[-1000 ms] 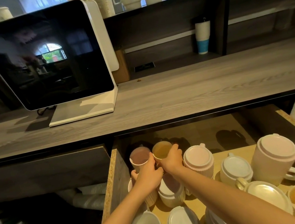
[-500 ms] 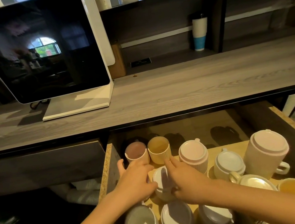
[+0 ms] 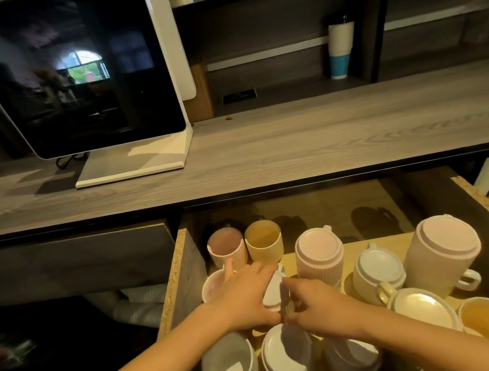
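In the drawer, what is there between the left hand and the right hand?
A white mug, which both the left hand and the right hand touch; the head view shows it.

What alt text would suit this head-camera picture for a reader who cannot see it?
A person's left hand grips a pale lidded mug, the right hand touching its side, in an open wooden drawer crowded with pastel mugs. Above the drawer runs a grey wood-grain counter with a dark screen on a white stand.
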